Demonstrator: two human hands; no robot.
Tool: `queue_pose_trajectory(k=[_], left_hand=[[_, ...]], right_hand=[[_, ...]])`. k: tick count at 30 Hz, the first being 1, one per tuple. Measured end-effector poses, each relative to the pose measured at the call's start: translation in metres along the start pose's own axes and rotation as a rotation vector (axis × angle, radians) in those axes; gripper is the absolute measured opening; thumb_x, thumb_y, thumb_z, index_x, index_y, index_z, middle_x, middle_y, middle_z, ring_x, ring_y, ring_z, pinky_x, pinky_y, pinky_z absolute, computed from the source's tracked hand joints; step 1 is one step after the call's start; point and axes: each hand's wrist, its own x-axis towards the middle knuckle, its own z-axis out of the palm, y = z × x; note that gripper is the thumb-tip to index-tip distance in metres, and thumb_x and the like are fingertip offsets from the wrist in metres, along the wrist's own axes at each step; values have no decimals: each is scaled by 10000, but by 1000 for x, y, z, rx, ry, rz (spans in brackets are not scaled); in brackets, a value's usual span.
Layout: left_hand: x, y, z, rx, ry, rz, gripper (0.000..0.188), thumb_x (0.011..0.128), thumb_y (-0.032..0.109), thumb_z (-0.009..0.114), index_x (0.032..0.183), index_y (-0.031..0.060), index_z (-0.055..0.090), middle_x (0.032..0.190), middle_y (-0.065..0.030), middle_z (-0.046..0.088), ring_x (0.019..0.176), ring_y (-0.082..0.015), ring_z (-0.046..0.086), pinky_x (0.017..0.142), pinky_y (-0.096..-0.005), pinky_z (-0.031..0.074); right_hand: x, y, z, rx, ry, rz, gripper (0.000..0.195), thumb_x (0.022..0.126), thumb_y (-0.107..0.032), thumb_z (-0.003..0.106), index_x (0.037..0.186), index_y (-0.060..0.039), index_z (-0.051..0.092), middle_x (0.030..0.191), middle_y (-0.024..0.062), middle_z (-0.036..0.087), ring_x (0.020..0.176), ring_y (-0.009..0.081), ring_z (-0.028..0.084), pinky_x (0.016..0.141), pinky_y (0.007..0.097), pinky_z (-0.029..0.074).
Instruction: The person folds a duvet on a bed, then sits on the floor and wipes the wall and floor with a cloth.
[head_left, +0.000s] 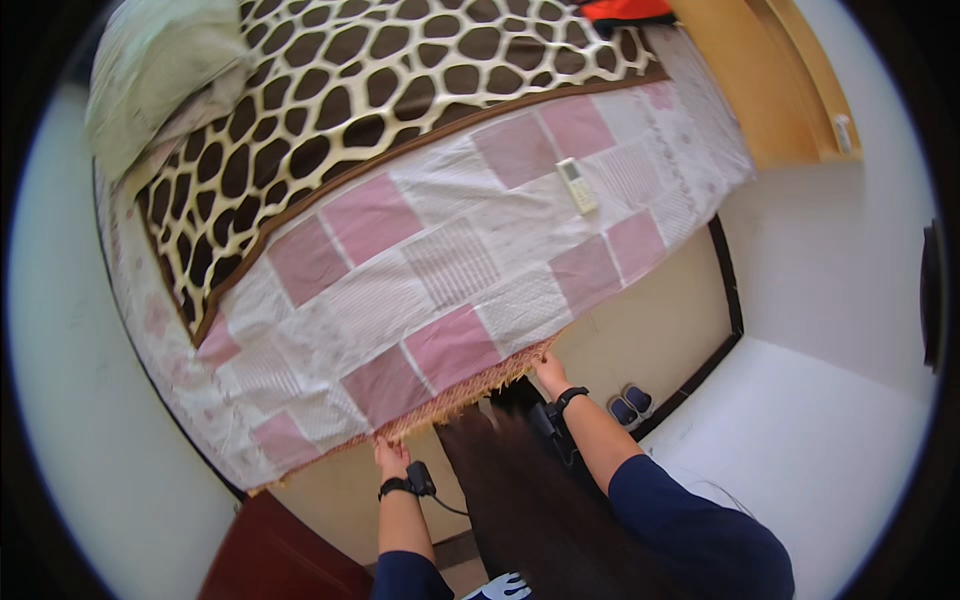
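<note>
My left hand grips the near edge of a fringed, patterned woven cover, which shows below a bedsheet. My right hand pinches that same fringed edge farther to the right. The pink and white patchwork bedsheet lies over the bed, with soft wrinkles across it. A brown and cream giraffe-print blanket covers the far part of the bed, its brown border running diagonally. On the sheet rests a white remote control.
Pale pillows are piled at the far left. An orange and black cloth lies at the far edge. Wooden furniture stands at the right. Dark slippers sit on the floor by the wall, and a dark red piece of furniture is at lower left.
</note>
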Motion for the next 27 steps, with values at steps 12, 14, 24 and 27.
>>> queue_pose_trajectory(k=[12, 14, 24, 27], left_hand=[[44, 73, -13, -258, -25, -21, 603, 818, 476, 565, 1252, 95, 391, 1203, -77, 498, 1051, -226, 516, 835, -366, 438], [49, 79, -19, -359, -79, -72, 374, 853, 390, 565, 1087, 111, 481, 999, -31, 558, 894, -184, 538, 725, -319, 453], [48, 60, -30, -627, -97, 138, 288, 901, 346, 492, 1067, 111, 488, 1001, -52, 555, 903, -205, 520, 774, -389, 442], [51, 84, -41, -843, -300, 151, 358, 889, 357, 500, 1136, 98, 489, 1117, -84, 542, 1037, -254, 494, 881, -451, 406]], right_hand=[[20, -60, 31, 1020, -264, 569, 315, 799, -257, 632, 996, -67, 475, 897, 78, 495, 719, 208, 539, 550, 310, 507], [13, -59, 32, 1046, -285, 564, 255, 804, -261, 636, 893, -84, 477, 781, 49, 484, 636, 170, 518, 508, 287, 485], [8, -53, 29, 724, -123, 349, 265, 820, -232, 632, 773, -54, 440, 619, 54, 460, 528, 163, 476, 492, 313, 480], [25, -30, 27, 531, -378, 467, 142, 823, -214, 571, 844, -95, 497, 723, 21, 510, 594, 138, 498, 529, 309, 474]])
